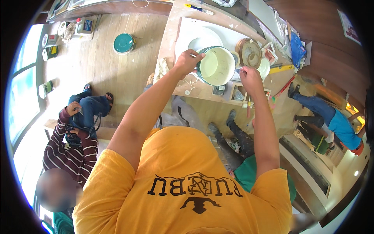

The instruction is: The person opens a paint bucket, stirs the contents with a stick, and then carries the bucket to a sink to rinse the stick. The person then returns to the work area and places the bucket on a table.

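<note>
A round bucket (214, 66) of pale cream paint with a dark rim is tilted slightly over the worktable (171, 54). My left hand (187, 62) grips its left rim. At its right side, my right hand (249, 78) is closed on something small that I cannot make out. Behind the bucket lie a large white round container (196, 35) on a white board, a brownish round pail (249, 50) and a smaller white tub (264, 69).
A seated person in stripes (68, 152) is at left, another in green (253, 177) below, others at right (339, 128). A teal-lidded bucket (124, 43) and cans (50, 52) stand on the floor. A yellow level (281, 68) lies at the table's right.
</note>
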A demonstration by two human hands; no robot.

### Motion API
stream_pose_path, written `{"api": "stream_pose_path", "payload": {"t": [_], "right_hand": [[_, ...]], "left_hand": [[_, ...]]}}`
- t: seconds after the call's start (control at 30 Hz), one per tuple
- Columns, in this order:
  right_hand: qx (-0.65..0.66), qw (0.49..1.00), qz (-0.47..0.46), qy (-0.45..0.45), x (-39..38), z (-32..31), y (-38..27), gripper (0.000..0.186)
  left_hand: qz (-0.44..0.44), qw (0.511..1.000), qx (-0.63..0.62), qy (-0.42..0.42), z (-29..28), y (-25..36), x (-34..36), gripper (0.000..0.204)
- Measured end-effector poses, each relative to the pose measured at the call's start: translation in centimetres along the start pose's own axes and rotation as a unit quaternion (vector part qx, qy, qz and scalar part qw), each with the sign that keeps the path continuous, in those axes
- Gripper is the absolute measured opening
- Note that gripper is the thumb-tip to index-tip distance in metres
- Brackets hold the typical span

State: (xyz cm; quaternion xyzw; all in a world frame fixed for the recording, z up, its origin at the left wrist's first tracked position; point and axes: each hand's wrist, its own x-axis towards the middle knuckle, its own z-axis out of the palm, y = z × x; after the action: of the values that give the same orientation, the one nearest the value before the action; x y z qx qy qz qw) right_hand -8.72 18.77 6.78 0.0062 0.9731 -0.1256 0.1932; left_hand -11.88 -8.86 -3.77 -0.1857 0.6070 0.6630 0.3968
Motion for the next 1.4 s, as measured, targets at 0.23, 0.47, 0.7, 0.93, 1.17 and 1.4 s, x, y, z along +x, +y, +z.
{"api": "stream_pose_path", "payload": {"t": [0.23,0.47,0.7,0.93,1.17,1.4], "right_hand": [[-0.119,0.993,0.001,-0.016,1.9,-0.7,-1.7,0.017],[-0.162,0.986,-0.033,-0.031,2.7,-0.2,-1.6,0.018],[-0.154,0.986,-0.049,-0.032,2.9,0.2,-1.4,0.02],[-0.125,0.99,-0.018,-0.068,3.2,0.2,-1.7,0.019],[-0.093,0.992,-0.016,-0.082,3.8,0.4,-0.6,0.013],[-0.072,0.989,-0.009,-0.131,3.4,-0.1,-0.9,0.013]], "left_hand": [[0.003,1.0,0.004,-0.003,-0.1,0.0,0.0,0.051],[0.005,1.0,0.009,0.003,0.1,-0.3,0.3,0.047],[0.016,1.0,0.005,0.009,0.2,-0.5,0.5,0.046],[0.016,1.0,0.01,0.018,0.3,-0.3,0.1,0.049],[0.007,1.0,0.021,0.015,0.4,0.1,-0.3,0.051],[0.004,1.0,0.027,0.015,0.4,0.2,-0.3,0.051]]}}
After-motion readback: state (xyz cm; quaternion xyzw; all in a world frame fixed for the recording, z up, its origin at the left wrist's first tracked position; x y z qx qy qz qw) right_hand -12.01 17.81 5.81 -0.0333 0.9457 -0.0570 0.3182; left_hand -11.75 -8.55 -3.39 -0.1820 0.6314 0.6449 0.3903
